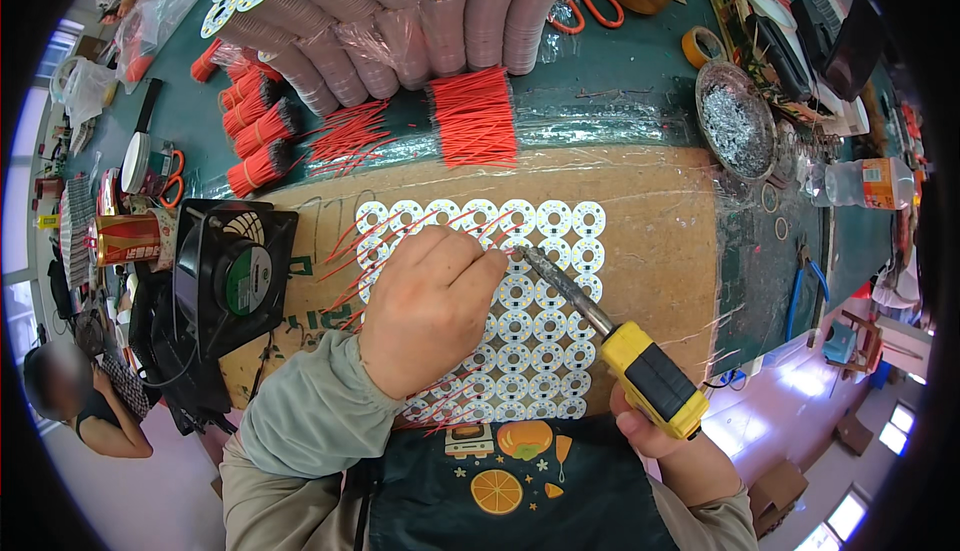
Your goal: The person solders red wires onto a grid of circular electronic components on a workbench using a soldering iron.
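Round white LED boards (550, 326), joined in a panel of several rows, lie on a brown board in front of me. My left hand (425, 306) is closed over the panel's upper middle. Its fingertips pinch a thin red wire (507, 250), of which only a short end shows. My right hand (648, 433) grips the yellow and black handle of a soldering iron (655, 381). The iron slants up and left, its tip beside the left fingertips at a board in the second row. Other red wires (345, 251) stick out from the panel's left columns.
Tall stacks of LED board panels (400, 31) stand at the back. Loose red wires (473, 116) and tied bundles (262, 131) lie before them. A black fan (235, 271) is at left. At right are a dish of metal scraps (737, 121), a bottle (865, 184) and blue-handled pliers (805, 286).
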Demonstrator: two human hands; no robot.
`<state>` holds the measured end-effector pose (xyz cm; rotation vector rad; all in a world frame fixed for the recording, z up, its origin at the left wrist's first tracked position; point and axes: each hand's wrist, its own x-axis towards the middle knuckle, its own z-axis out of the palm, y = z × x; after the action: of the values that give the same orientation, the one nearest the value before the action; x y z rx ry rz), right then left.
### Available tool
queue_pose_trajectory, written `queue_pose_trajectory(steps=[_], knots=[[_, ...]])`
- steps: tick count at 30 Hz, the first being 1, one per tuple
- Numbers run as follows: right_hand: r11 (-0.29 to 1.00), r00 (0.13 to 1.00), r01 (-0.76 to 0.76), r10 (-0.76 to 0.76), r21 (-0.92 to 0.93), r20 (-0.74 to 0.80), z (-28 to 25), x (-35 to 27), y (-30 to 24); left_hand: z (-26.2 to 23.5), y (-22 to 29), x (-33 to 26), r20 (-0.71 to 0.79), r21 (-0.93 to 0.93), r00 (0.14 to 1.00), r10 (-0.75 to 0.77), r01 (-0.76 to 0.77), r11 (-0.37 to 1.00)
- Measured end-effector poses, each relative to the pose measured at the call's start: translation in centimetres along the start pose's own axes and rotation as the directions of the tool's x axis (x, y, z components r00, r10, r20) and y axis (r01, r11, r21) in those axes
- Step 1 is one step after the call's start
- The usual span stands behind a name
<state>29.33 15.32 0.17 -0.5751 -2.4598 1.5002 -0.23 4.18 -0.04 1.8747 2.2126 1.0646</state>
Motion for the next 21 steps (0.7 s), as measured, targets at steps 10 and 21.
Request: queue_pose_trajectory(steps=[10, 21], knots=[[0.916, 0.968, -0.245, 0.251, 0.317, 0.020, -0.5, -0.6, -1.0, 0.1, 0.1, 0.0, -0.020, 0.020, 1.000, -0.011, 0.011, 1.000], [0.962, 0.971, -0.234, 0.224, 0.140, 0.085, -1.0, -1.7, -0.9, 0.2, 0.4, -0.1, 0.014, -0.023, 0.997, 0.074, -0.074, 0.997]])
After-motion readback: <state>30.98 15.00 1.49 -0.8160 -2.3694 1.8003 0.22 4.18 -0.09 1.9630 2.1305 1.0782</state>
